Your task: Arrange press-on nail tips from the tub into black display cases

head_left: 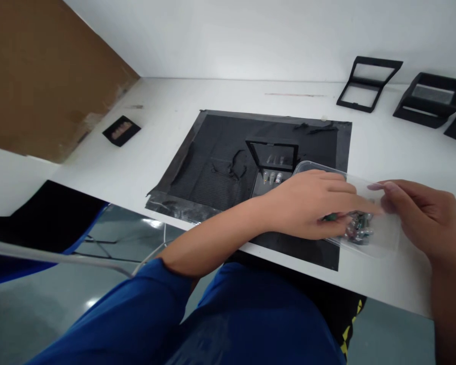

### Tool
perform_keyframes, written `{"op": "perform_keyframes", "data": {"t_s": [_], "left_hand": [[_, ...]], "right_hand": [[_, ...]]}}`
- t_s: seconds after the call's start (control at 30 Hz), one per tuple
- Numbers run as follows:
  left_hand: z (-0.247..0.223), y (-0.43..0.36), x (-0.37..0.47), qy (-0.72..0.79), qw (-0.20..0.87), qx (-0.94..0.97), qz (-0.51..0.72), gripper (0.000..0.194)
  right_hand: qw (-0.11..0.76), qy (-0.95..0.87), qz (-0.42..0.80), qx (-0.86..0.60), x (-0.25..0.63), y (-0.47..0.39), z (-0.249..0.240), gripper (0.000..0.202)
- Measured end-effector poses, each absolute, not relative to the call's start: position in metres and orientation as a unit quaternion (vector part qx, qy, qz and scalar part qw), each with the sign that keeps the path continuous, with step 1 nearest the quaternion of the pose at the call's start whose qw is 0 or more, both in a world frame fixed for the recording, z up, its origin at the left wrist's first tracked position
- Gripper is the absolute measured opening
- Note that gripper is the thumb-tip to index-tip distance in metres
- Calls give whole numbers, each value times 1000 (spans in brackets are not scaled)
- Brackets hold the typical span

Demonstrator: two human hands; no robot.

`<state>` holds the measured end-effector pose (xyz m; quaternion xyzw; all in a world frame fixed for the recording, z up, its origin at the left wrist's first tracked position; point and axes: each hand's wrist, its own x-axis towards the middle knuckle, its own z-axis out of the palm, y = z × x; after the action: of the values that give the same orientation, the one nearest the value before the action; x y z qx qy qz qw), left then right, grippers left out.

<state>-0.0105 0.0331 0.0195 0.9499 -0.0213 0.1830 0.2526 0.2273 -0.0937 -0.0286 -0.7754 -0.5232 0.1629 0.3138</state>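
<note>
A clear plastic container (389,235) with small shiny pieces (361,228) in it, some green and some reddish, straddles the right edge of the black mat. My left hand (311,203) reaches over it, index finger stretched out and fingertips down among the pieces. A gap shows between that finger and the thumb. At the right, my right hand (427,215) pinches the container's far right side between thumb and fingers. Left of the container, partly behind my left hand, an open black case (253,152) with a glossy lid holds several nail-shaped pieces (272,178).
The black mat (213,152) is taped to a white table (163,111). Black folding frames (378,83) and cases (431,99) stand at the back right. A black card (121,131) with pinkish nail-shaped pieces lies at left. A chair (49,218) stands left of the table.
</note>
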Motion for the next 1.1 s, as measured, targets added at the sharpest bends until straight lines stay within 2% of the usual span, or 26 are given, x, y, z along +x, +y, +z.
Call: {"op": "perform_keyframes", "data": {"t_s": [0.17,0.33,0.47,0.63,0.73,0.83,1.1], "left_hand": [[21,32,-10,-41,237,963,125,36],[29,27,-8,33,292,955,30,27],[31,26,-5,92,322,942,-30,38],[25,28,0,108,270,956,-36,30],[23,28,2,98,266,959,-29,19],[23,27,2,90,264,960,-16,17],[30,31,-3,58,349,934,52,17]], "right_hand": [[308,-537,158,-770,226,-94,-28,54],[299,-539,157,-772,226,-95,-27,50],[297,-539,155,-773,227,-96,-28,49],[288,-530,153,-783,228,-97,-28,49],[290,-519,161,-788,229,-97,-29,48],[293,-521,160,-785,229,-97,-30,49],[295,-522,169,-782,229,-97,-31,46]]}}
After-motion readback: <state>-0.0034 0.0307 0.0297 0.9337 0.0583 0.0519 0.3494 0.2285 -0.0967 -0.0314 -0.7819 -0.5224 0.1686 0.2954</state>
